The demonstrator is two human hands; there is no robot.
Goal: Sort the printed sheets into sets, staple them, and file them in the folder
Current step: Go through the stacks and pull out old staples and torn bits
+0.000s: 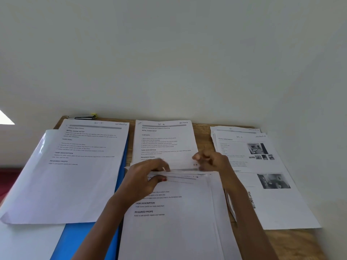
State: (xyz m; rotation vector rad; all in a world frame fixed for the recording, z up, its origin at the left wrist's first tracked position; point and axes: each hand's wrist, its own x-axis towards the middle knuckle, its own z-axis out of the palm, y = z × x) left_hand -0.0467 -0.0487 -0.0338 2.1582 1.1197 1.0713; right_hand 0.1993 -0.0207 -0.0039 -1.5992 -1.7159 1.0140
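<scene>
Sheets on a wooden tabletop [204, 136], placed by the near stack.

1. Near stack [174, 231]: printed sheets at the front edge, middle. Readable headings: "TASK DESCRIPTION", "REQUIRED PROPS". The far edges of its upper sheets are lifted and fanned.
2. Left hand [144, 177]: at the near stack's far edge, grip closed around the lifted sheets, fingers over and thumb under.
3. Right hand [212, 162]: at the near stack's far right corner, fingers loosely bent and blurred. I cannot tell whether its grip holds a sheet.
4. Middle pile [165, 139]: just beyond the near stack. Handwritten "SEC-A"; printed "INITIAL SCENE SETUP", "TASK GOAL", "TASK DESCRIPTION", "REQUIRED PROPS".
5. Left pile [84, 156]: left of the near stack. Handwritten "SEC-D"; the same printed headings.
6. Folder [78, 241]: blue, lying flat left of the near stack, under the left pile.
7. Right pile [262, 166]: right of the near stack. Printed "Scene Information", with small grey photographs; the handwritten mark is unreadable.
8. Stapler [82, 117]: dark with a yellow end, far left of the near stack, at the tabletop's back edge.
</scene>
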